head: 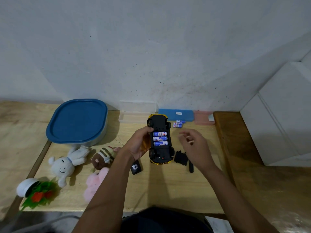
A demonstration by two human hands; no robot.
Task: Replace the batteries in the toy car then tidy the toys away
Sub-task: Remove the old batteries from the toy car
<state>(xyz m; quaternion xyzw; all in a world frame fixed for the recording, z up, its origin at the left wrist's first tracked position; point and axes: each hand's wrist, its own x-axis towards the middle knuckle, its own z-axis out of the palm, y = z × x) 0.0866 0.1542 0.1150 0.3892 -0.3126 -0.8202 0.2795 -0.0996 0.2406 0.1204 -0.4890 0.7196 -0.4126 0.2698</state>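
Left hand (138,145) grips the toy car (159,122) by its side, fingers curled round the body. It holds the car upside down above the middle of the tabletop (168,190), the one end of the car toward the far edge. Right hand (193,145) hovers just beside the car, on the side of the right edge. Its fingers are loosely curled and it seems to hold nothing, though it is a little blurred.

The battery bay is open and three batteries (160,138) lie in it side by side. The black cover (180,158) lies on the tabletop just beside the car, below the right hand. More loose batteries (179,123) lie near the far edge.

I judge that the step in hand is to close the bay. To do it well, the left hand should keep the car level, so that no battery rolls out. The right hand should first check that each battery sits flat, then pick the cover by its edges, put its tabs in first and press it down evenly.
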